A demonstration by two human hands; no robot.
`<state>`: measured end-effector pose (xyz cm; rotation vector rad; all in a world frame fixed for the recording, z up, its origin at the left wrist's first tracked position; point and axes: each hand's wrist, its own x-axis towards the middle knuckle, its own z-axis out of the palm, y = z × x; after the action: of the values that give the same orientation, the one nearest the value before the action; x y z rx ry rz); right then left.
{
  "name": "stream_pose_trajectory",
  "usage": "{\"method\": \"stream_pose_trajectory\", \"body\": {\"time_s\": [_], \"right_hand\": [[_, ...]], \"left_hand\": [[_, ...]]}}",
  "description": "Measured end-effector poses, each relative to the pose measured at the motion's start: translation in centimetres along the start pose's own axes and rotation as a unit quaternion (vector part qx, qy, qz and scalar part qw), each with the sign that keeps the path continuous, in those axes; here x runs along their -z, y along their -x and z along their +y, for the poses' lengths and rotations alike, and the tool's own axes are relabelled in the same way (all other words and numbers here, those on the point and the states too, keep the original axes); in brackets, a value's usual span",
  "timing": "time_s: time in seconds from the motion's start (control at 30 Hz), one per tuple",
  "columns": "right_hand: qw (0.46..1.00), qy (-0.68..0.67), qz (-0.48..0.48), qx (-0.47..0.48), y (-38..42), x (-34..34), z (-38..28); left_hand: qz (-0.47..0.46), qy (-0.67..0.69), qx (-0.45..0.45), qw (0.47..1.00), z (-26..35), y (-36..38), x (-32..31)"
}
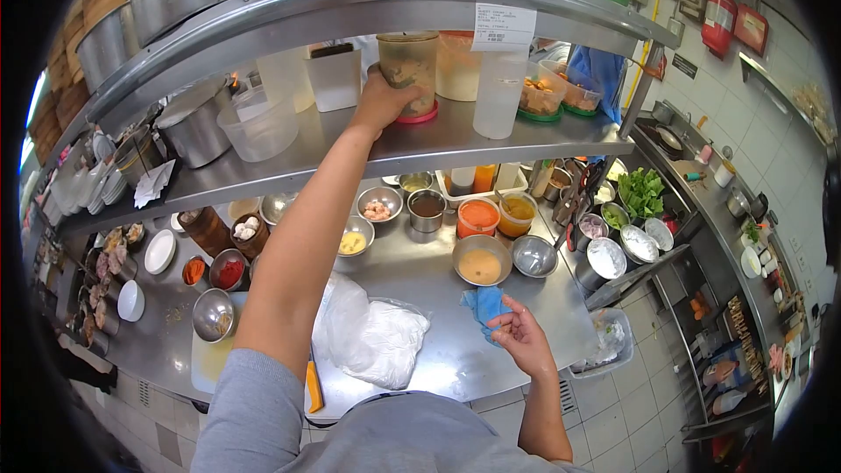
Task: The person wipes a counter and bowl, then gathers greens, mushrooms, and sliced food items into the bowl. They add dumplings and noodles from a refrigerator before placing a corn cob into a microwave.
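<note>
My left hand (385, 103) reaches up to the steel shelf, its fingers wrapped round a tall clear container (410, 66) with a pink-red base. Lower right, above the steel counter, my right hand (519, 333) holds a crumpled blue cloth (484, 311) by its edge. Just beyond the cloth sits a metal bowl of pale orange liquid (481, 264). Between my arms a plastic bag of white powder (383, 346) lies on the counter.
An overhead steel shelf (350, 0) crosses above. A tall clear container (500, 95) stands right of my left hand. Sauce tubs (477, 217) and small bowls line the counter's back. A yellow-handled knife (314, 387) lies near the front edge.
</note>
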<state>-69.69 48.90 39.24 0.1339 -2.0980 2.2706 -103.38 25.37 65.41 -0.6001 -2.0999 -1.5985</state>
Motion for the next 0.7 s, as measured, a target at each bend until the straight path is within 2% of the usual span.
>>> {"method": "stream_pose_trajectory", "body": {"time_s": [0.27, 0.33, 0.37, 0.43, 0.47, 0.53, 0.6, 0.67, 0.7], "right_hand": [[1.0, 0.016, -0.013, -0.001, 0.9, -0.7, 0.8], [1.0, 0.012, -0.013, -0.004, 1.5, -0.8, 0.8], [1.0, 0.016, -0.015, -0.005, 1.7, -1.0, 0.8], [1.0, 0.017, -0.015, -0.002, 2.2, -1.6, 0.7], [1.0, 0.019, -0.017, -0.005, 2.4, -1.8, 0.6], [0.999, 0.025, -0.025, -0.003, 2.5, -2.4, 0.7], [0.999, 0.029, -0.034, -0.022, 2.5, -2.6, 1.6], [0.998, 0.032, -0.044, -0.042, 2.5, -3.0, 2.0], [0.997, 0.03, -0.038, -0.058, 2.5, -3.4, 2.1]], "left_hand": [[-0.001, -0.017, -0.001, 1.0, 0.6, 1.5, 1.0], [-0.007, -0.071, 0.067, 0.995, 2.2, 3.1, 1.7], [-0.003, -0.069, 0.069, 0.995, 2.7, 4.1, 2.2], [0.012, -0.176, 0.034, 0.984, 3.3, 6.6, 3.2], [0.013, -0.175, 0.037, 0.984, 3.5, 7.9, 4.0], [-0.014, -0.205, -0.066, 0.976, 3.6, 10.7, 6.2], [-0.03, -0.177, -0.098, 0.979, 3.5, 14.5, 8.0], [-0.088, 0.025, 0.007, 0.996, 4.1, 19.8, 9.2], [-0.116, 0.023, 0.03, 0.993, 3.4, 22.4, 9.5]]}}
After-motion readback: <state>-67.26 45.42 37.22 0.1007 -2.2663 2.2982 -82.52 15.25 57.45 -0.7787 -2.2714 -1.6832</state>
